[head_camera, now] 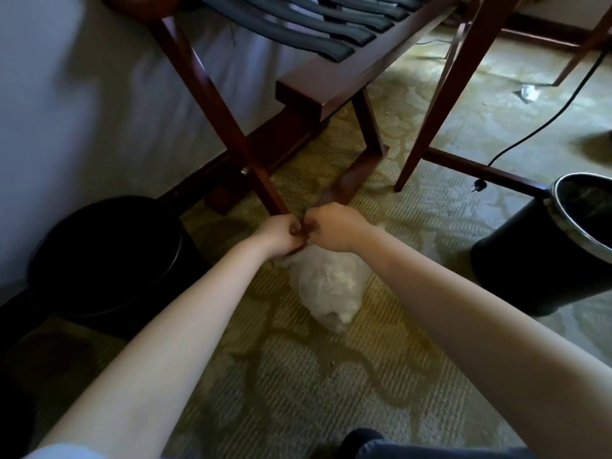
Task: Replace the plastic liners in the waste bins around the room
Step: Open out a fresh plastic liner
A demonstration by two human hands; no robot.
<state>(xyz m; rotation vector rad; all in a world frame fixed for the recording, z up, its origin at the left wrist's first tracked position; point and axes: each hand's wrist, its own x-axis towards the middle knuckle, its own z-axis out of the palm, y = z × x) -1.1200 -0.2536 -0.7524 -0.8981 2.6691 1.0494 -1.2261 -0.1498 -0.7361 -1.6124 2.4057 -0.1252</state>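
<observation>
Hands meeting mid-frame in the head view, left hand [278,231] and right hand [334,226] both curled, pinching the gathered neck of a filled clear liner bag [328,286], bag on the carpet [331,392] between black bin [109,260] and second black bin [546,253], long axis front-to-back, neck pointing away.

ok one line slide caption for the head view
Left hand and right hand pinch the top of a filled clear liner on carpet, black bin at left, open bin at right

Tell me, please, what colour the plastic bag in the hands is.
The bag is translucent white, clearest in the head view.
</observation>
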